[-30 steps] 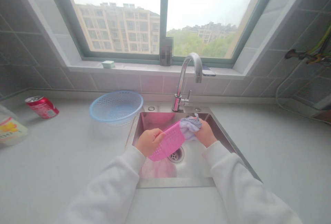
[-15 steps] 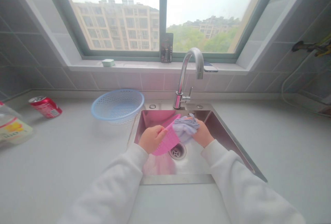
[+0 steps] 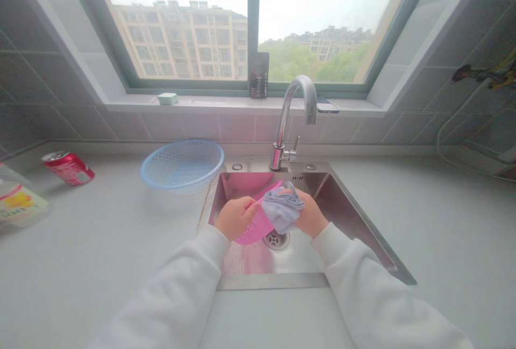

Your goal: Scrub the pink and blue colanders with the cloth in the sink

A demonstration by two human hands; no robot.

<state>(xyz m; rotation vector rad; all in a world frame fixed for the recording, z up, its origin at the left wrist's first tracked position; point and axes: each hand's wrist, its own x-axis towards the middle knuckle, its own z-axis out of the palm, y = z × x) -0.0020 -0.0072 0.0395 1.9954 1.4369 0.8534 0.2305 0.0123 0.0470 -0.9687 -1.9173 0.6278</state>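
Note:
My left hand (image 3: pixel 237 216) grips the rim of a pink perforated plastic basket (image 3: pixel 257 229), which is tilted on its side inside the sink (image 3: pixel 300 257). Bunched in my right hand (image 3: pixel 311 212) is a pale lilac-grey cloth (image 3: pixel 282 212), pressed against the basket's face. Part of the basket is hidden behind the cloth, and so are some of my right fingers. Below them the drain (image 3: pixel 276 239) shows in the sink floor.
A chrome faucet (image 3: pixel 287 118) arches over the sink's back edge. On the left counter stand a light blue basket (image 3: pixel 183 169), a red can (image 3: pixel 69 168) and a plastic package (image 3: pixel 20 204). A phone (image 3: pixel 259 75) leans on the window; a green-white box (image 3: pixel 167 98) sits on the sill.
My right hand and the cloth have shifted a little left and down across the pink basket. My left hand keeps its hold on the rim, nearly still.

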